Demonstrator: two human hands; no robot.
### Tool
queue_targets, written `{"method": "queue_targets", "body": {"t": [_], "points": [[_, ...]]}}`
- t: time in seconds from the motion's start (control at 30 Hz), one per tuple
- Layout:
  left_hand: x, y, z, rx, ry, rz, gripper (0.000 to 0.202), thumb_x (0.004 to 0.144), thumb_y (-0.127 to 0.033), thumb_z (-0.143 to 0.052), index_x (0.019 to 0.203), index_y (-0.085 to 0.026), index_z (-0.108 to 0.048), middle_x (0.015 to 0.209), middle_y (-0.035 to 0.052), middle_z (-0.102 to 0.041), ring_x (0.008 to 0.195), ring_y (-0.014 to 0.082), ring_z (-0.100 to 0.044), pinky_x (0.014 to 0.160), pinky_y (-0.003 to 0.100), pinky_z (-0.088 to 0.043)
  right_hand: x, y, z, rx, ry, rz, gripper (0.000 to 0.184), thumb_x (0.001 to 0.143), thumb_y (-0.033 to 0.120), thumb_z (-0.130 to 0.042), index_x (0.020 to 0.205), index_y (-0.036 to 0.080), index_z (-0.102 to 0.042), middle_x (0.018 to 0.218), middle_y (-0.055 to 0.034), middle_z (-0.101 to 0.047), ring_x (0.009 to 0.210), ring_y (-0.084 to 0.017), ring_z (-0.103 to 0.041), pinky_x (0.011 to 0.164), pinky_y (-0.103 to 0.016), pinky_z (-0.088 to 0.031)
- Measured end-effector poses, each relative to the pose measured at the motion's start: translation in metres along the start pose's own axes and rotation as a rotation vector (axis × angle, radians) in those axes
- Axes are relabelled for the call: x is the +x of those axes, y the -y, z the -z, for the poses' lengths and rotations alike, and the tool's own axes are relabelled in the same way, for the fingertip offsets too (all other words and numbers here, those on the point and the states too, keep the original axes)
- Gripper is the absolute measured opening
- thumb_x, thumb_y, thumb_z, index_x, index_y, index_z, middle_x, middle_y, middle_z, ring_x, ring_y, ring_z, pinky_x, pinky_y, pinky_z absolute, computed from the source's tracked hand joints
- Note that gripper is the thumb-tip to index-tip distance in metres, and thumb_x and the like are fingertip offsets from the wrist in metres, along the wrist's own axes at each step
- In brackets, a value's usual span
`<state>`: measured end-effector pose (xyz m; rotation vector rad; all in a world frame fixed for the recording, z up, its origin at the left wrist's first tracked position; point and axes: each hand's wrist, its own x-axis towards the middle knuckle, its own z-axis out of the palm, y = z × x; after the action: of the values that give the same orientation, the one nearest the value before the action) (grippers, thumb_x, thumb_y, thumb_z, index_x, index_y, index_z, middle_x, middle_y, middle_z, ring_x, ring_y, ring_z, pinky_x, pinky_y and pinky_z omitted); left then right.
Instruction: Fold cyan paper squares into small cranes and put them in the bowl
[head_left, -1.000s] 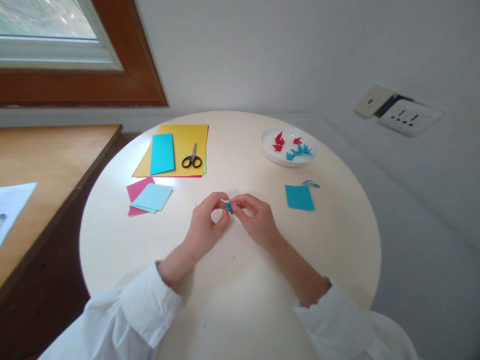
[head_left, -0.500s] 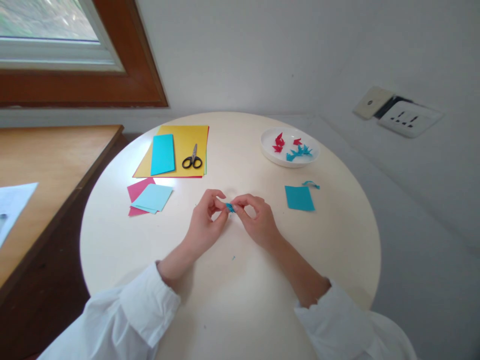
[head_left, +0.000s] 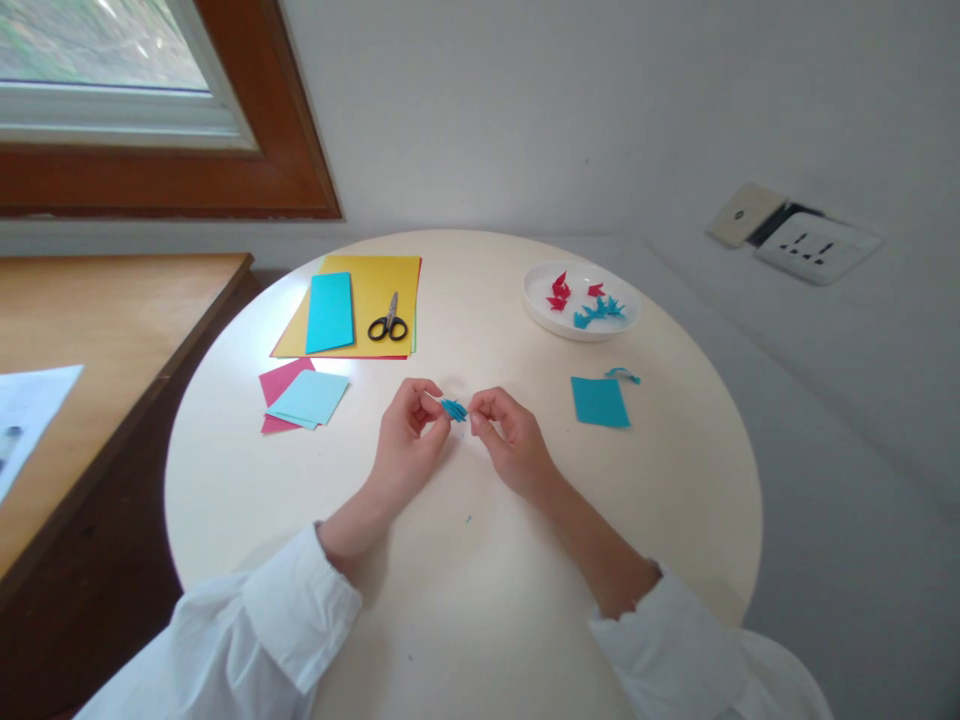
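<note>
A small piece of blue folded paper (head_left: 454, 409), with strips or points fanning out, is held just above the table in front of me. Thumb and fingers of my left hand (head_left: 412, 428) pinch its left end. At its right tip are the closed thumb and fingertips of my right hand (head_left: 514, 437); how much paper lies between them is hidden. More of the blue piece shows between my hands. Tiny blue scraps (head_left: 469, 519) lie on the table below. To the right of my right hand rest a blue paper square (head_left: 600, 402) and a thin curled blue strip (head_left: 623, 375).
A white dish (head_left: 581, 332) with small red and blue folded paper shapes (head_left: 600, 312) stands at the back right. Back left, black-handled scissors (head_left: 388, 325) and a blue paper rectangle (head_left: 330, 312) lie on yellow sheets (head_left: 364, 270). Pink and pale-blue squares (head_left: 311, 397) lie nearer.
My right fingertips have drawn back slightly to the right, and more of the blue paper piece shows between my hands. My left hand still pinches it. The view has tilted a little.
</note>
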<state>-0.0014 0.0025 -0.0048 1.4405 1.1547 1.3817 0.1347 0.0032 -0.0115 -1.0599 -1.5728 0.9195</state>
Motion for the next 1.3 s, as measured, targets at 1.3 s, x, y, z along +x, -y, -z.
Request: {"method": "queue_targets", "body": {"t": [1.3], "points": [[-0.007, 0.0, 0.003, 0.522, -0.008, -0.296, 0.01, 0.073, -0.013, -0.055, 0.074, -0.021, -0.048, 0.069, -0.002, -0.059, 0.066, 0.0129, -0.058, 0.061, 0.025, -0.045, -0.004, -0.002, -0.005, -0.059, -0.113, 0.0, 0.011, 0.073, 0.029, -0.062, 0.069, 0.019, -0.057, 0.069, -0.0017, -0.06, 0.065, -0.014, -0.057, 0.061, -0.028, -0.049]]}}
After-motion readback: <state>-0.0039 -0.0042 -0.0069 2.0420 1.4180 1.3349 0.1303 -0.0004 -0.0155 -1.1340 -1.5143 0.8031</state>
